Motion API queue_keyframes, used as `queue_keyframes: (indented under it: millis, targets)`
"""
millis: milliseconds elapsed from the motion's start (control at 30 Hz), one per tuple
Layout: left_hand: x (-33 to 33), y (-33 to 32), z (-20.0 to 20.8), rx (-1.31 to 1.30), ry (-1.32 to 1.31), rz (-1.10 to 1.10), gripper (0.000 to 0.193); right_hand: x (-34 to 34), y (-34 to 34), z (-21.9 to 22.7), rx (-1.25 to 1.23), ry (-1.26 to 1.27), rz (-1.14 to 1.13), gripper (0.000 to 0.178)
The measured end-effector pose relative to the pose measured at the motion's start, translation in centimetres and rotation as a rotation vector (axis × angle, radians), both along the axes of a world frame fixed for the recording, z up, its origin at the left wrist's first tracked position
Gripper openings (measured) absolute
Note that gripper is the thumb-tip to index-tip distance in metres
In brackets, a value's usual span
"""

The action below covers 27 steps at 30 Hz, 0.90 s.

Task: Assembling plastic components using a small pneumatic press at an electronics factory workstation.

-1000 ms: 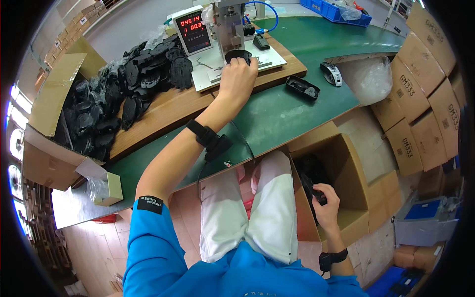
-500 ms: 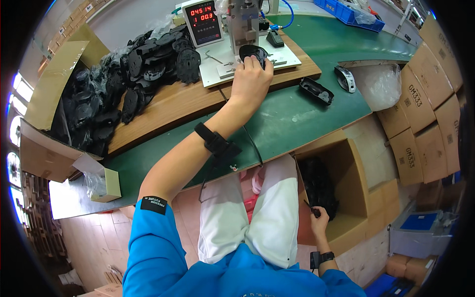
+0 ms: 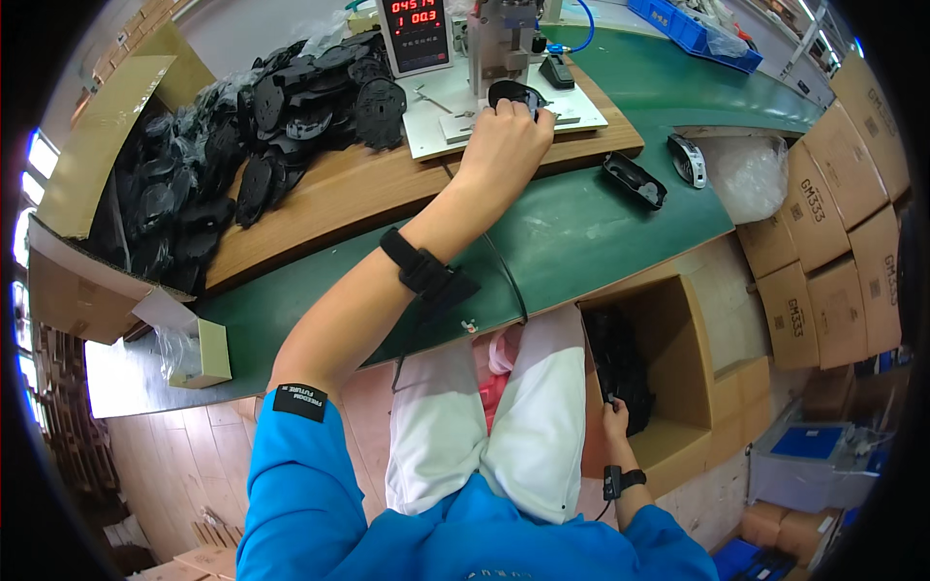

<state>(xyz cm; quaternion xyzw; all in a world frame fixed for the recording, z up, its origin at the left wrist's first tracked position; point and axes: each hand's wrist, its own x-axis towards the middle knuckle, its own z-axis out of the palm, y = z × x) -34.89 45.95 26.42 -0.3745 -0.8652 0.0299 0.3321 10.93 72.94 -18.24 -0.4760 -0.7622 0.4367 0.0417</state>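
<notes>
Workbench seen from above, through a fisheye lens. Near the top centre of the frame, the person's left hand [image 3: 504, 145] reaches up across a green conveyor belt [image 3: 581, 232] and rests on a black oval plastic part [image 3: 515, 94], its fingers curled down over the near edge of the part. The part sits on a white base plate [image 3: 572, 111], right under a small metal press [image 3: 504, 44]. At lower right, the right hand [image 3: 617, 418] dips into an open cardboard box [image 3: 678, 358] beside the person's knee, its fingers closed around one of the dark parts [image 3: 620, 363] stored there. A heap of similar black parts [image 3: 242, 145] fills the upper left, on a wooden board.

The step in hand looks like seating one part under the press while fetching another. The next move likely calls for a careful nudge to square the part in its fixture, then clearing the fingers from beneath the press head.
</notes>
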Motion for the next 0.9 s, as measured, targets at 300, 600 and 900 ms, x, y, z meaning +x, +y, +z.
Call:
queue_keyframes:
  millis: [300, 600, 900]
  targets:
    - [-0.4, -1.4, -0.6, -0.117, -0.030, 0.018, 0.029, -10.6, -10.1, 21.2, 0.409, 0.612, 0.398, 0.029]
    - [-0.6, -1.9, 0.1, 0.102, -0.046, -0.070, 0.061, -30.5, -13.9, 44.8, 0.802, 0.879, 0.788, 0.060]
    - [-1.4, -2.0, -0.7, 0.228, -0.106, -0.084, 0.075, -43.6, -15.4, 45.4, 0.919, 0.510, 0.945, 0.053]
